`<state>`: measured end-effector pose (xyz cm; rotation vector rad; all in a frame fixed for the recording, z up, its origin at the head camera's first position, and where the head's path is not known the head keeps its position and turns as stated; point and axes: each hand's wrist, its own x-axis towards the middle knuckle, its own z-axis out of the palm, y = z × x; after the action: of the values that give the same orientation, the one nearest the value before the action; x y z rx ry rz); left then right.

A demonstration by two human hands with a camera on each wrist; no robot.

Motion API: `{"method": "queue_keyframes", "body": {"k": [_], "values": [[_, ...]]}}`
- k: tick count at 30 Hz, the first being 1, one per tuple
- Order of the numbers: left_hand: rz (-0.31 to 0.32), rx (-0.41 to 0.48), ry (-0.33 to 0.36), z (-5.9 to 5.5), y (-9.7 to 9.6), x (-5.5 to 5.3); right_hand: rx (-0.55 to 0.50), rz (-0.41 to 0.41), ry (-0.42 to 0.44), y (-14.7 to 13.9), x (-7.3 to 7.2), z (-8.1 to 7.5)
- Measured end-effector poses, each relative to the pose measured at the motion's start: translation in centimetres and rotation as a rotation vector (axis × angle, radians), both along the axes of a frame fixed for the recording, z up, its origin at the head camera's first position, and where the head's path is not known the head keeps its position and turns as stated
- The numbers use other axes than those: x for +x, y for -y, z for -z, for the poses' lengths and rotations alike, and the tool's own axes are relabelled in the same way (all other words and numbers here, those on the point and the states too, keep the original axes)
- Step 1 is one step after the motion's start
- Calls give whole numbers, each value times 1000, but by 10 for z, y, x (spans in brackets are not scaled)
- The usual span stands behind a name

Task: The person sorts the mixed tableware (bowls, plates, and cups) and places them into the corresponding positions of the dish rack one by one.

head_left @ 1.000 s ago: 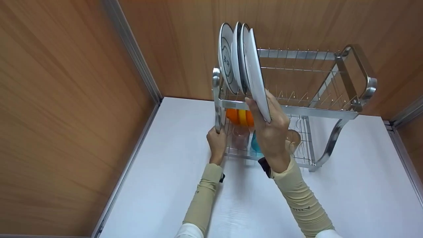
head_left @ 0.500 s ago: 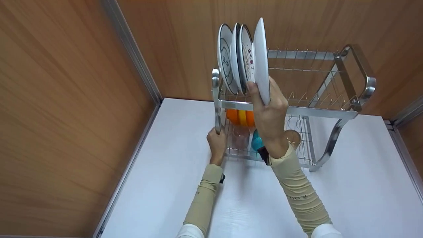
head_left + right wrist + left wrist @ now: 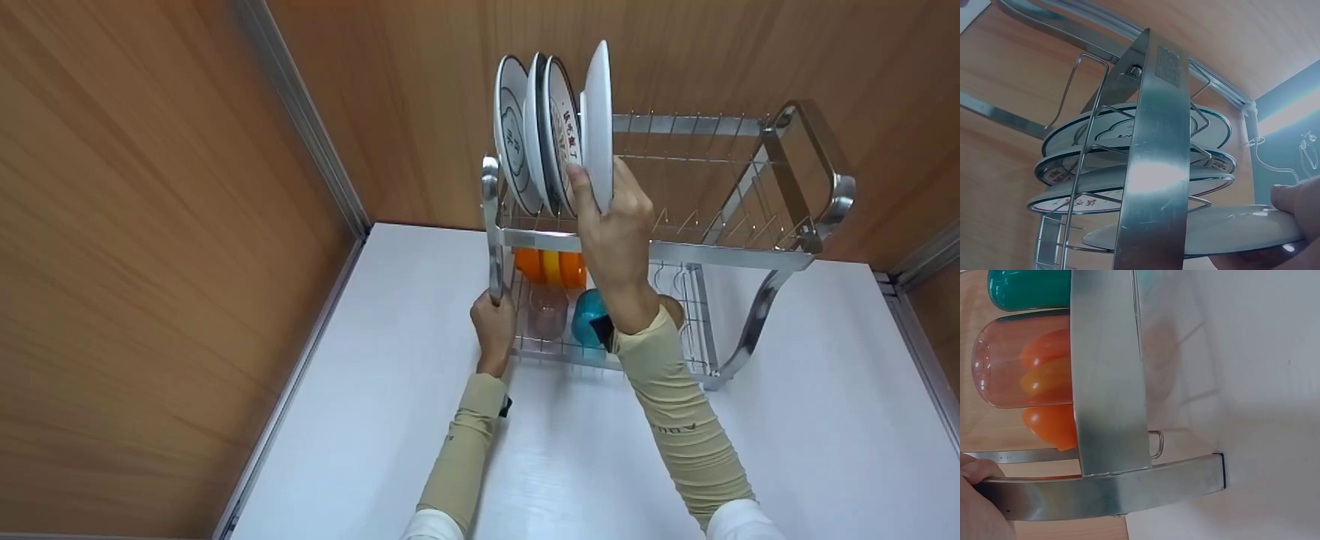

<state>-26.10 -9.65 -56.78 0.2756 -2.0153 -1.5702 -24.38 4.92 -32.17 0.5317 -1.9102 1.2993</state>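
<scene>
My right hand [image 3: 619, 232] pinches the lower near edge of a white plate [image 3: 598, 127], thumb on its left face and fingers behind. The plate stands upright over the upper tier of a metal dish rack [image 3: 720, 255]. Left of it, several dark-rimmed plates [image 3: 512, 135] stand on edge at the rack's left end. In the right wrist view the held plate [image 3: 1241, 228] lies partly behind the rack's front bar [image 3: 1157, 169]. My left hand [image 3: 493, 330] grips the rack's left side frame [image 3: 493, 225]; only part of that hand [image 3: 979, 500] shows in the left wrist view.
The lower tier holds orange and yellow bowls [image 3: 550, 268], a clear pinkish glass [image 3: 546, 311], a teal cup [image 3: 589, 319] and a brownish round item [image 3: 673, 309] partly behind my wrist. Wood panels [image 3: 412, 112] surround the white tabletop [image 3: 360, 375].
My right hand has moved the plate up and away, then slightly right, bringing it more upright and apart from the other plates. The left hand keeps its hold on the rack frame.
</scene>
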Motion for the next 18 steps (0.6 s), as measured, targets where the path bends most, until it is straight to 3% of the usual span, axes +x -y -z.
{"method": "queue_keyframes", "body": {"k": [7,18], "values": [[-1,26,0,1,0,1,21,5,85,-1,-9,-2],[-23,-6,-32,4,6,-1,70,31,154,6,-20,-2]]}}
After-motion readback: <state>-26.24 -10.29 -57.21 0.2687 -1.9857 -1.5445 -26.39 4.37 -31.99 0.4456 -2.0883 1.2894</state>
